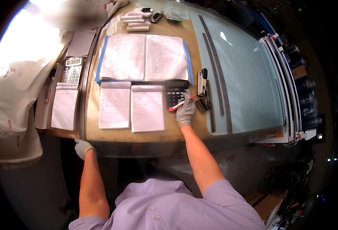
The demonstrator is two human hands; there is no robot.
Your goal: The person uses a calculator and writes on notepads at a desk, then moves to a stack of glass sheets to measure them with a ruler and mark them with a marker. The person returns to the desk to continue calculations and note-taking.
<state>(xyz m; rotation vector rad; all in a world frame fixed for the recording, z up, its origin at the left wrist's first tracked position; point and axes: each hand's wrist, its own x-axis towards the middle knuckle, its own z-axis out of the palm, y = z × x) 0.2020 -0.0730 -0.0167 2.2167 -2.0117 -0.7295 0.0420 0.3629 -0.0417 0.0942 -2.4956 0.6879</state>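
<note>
My right hand (185,112), in a grey knitted glove, holds a red and white pen (176,106) slantwise across its fingers. An extended finger reaches onto the keys of a black calculator (172,96), partly hidden by the hand. My left hand (84,148), gloved too, is closed at the table's front edge (81,138), its fingers partly hidden. Left of the calculator lie two handwritten notepads, one (147,111) beside the other (114,107). Behind them a large ledger (145,57) lies open on a blue folder (189,61).
A cream stapler (202,82) stands right of the calculator. Long dark rulers (217,73) lie on the glass sheet (249,84). At left, a second calculator (72,71) and a notepad (64,109) sit by a patterned cloth (15,103). Small paper bundles (138,23) lie at the back.
</note>
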